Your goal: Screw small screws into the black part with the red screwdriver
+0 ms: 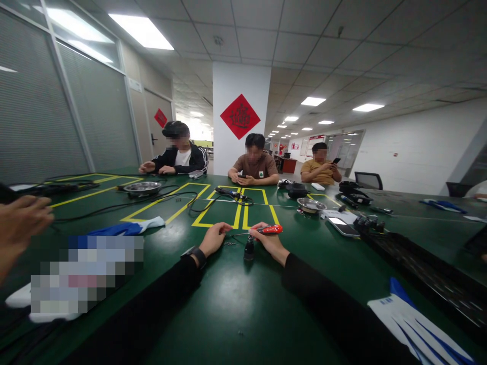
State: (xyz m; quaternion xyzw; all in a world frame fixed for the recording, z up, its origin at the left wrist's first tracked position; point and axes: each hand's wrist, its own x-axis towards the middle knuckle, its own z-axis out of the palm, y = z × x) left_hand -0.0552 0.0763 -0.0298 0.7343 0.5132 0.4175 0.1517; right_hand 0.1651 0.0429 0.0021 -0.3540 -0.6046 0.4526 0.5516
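My right hand [268, 242] holds a screwdriver by its red handle [273, 229], with the thin shaft pointing left. Close to the shaft's tip is my left hand [215, 239], its thumb and fingers pinched together. Whatever lies between those fingertips is too small to make out. Just below my right fingers stands a black, roughly cylindrical part [248, 249] with a silvery top; I cannot tell whether the fingers touch it. A few small screws [229, 244] lie on the green table [228, 299] between my hands.
Blue-and-white gloves [414, 324] lie at right, beside a long black tray [418, 263] and a phone [343, 227]. Metal bowls [142, 188] and cables stand farther back. Another person's hand [23, 228] is at far left. Three people [254, 165] sit opposite.
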